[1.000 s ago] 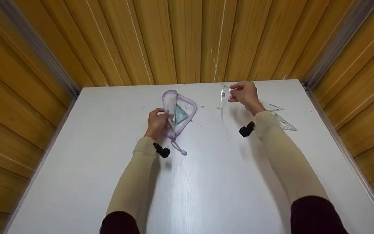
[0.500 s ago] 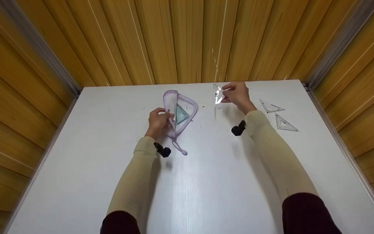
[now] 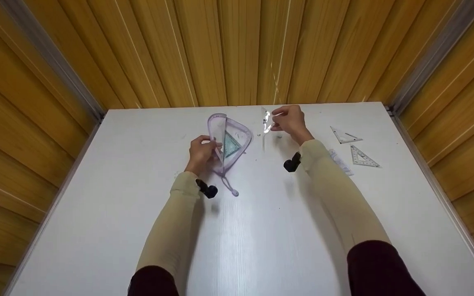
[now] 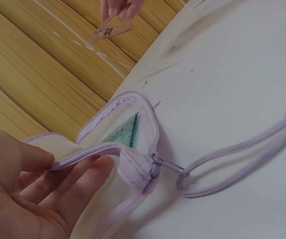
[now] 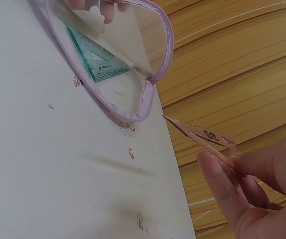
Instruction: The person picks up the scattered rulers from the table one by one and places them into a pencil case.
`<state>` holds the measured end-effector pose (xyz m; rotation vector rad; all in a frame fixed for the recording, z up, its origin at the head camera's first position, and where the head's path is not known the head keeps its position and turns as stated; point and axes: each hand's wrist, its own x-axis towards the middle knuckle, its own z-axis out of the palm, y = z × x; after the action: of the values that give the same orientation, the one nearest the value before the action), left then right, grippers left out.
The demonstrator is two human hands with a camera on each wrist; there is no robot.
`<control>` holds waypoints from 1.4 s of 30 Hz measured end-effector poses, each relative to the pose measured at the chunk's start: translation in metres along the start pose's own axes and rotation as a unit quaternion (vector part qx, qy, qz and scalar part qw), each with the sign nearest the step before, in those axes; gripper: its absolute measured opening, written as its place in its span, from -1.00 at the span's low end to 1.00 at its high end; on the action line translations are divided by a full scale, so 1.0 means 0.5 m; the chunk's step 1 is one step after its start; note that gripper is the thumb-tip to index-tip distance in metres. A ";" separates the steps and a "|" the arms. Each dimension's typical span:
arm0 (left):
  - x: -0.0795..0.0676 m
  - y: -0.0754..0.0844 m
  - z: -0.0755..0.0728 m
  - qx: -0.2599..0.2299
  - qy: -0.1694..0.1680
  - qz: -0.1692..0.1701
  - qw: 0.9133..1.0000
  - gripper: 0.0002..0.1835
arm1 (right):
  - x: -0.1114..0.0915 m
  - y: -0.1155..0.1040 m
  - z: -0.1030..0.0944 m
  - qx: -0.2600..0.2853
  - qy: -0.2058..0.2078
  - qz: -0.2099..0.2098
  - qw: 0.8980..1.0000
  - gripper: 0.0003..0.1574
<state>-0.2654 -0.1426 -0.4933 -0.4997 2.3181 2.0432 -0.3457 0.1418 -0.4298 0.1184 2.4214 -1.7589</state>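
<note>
My left hand point(image 3: 200, 154) pinches the lifted edge of a lilac-trimmed zipper pouch point(image 4: 150, 122), so its clear flap stands open. Inside the pouch lies a teal set square point(image 5: 100, 59). A cord loop point(image 4: 232, 149) hangs from the zipper end onto the table. My right hand point(image 3: 290, 122) holds a small clear set square point(image 5: 203, 134) between thumb and fingers, raised above the far side of the table, to the right of the pouch and apart from it.
Two more clear set squares point(image 3: 346, 135) point(image 3: 363, 157) lie on the white table point(image 3: 261, 230) at the right. A clear ruler-like strip point(image 3: 340, 161) shows partly behind my right sleeve. Yellow wood-patterned walls point(image 3: 237, 49) rise around the table.
My right hand has moved left toward the pouch with the set square. The set squares at the right and the strip came out from behind my arm. My left hand has stayed nearly still.
</note>
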 end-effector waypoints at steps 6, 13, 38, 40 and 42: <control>-0.001 0.004 0.001 0.002 0.001 -0.003 1.000 -0.67 | 0.004 -0.002 0.026 0.010 -0.004 -0.001 1.000 -0.69; 0.002 0.004 0.004 -0.015 -0.005 -0.002 1.000 -0.67 | 0.008 -0.003 0.055 0.019 -0.010 -0.011 1.000 -0.70; -0.017 0.008 -0.002 -0.019 -0.001 -0.009 1.000 -0.67 | 0.009 0.002 0.157 -0.020 -0.026 0.019 0.999 -0.74; -0.017 0.006 -0.002 -0.023 -0.004 -0.004 1.000 -0.66 | 0.007 0.007 0.164 -0.014 -0.026 0.015 0.999 -0.74; -0.017 0.004 -0.003 -0.021 -0.004 -0.001 1.000 -0.67 | 0.005 0.011 0.172 -0.010 -0.028 0.012 0.999 -0.73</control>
<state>-0.2575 -0.1419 -0.4892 -0.4928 2.2731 2.0936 -0.3411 0.0618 -0.4613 0.0945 2.3889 -1.7039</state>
